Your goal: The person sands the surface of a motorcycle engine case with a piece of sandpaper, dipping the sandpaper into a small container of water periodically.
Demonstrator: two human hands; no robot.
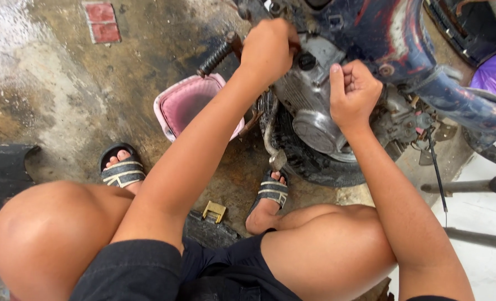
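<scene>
A worn blue motorcycle body with scraped, reddish patches [404,39] is filling the upper right, lying over a grey, oil-stained cast-metal engine casing with a round cover [314,120]. The casing is sitting low, just above the stained, wet concrete floor [53,95], with a black rubber tyre [314,164] showing beneath it. A pink plastic tub with a pale rim [184,103] is standing on the floor just left of the engine, partly hidden by the left forearm.

The person is squatting, both arms reaching forward. The left hand [269,49] is clenching into a fist at the top of the casing, its grip pressed together around something I cannot make out. The right hand [352,92] is curling against the casing's right side, fingers folded in and thumb raised; what it is pinching is hidden.

A black ribbed rubber footpeg [217,56] is sticking out near the left hand. A small brass-coloured metal clip [214,210] is lying between the black striped sandals [122,170].
</scene>
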